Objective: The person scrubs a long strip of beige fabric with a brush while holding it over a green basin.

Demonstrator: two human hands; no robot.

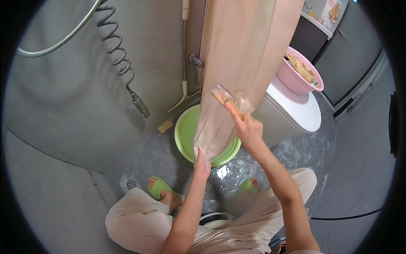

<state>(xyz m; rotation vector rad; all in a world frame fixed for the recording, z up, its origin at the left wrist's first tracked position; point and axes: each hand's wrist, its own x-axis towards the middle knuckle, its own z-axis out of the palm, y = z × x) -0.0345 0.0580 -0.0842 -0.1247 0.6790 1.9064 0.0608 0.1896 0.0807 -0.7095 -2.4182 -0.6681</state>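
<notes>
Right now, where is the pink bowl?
In the head view, the pink bowl sits at the upper right, on top of the white toilet, just right of the hanging beige cloth.

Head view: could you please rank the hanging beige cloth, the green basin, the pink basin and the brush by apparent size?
1. Beige cloth
2. Green basin, partly covered by the cloth
3. Pink basin, farther away, so unsure against the green
4. Brush

Soft even light, wet-floor glare, fisheye bending, dark corners
</notes>
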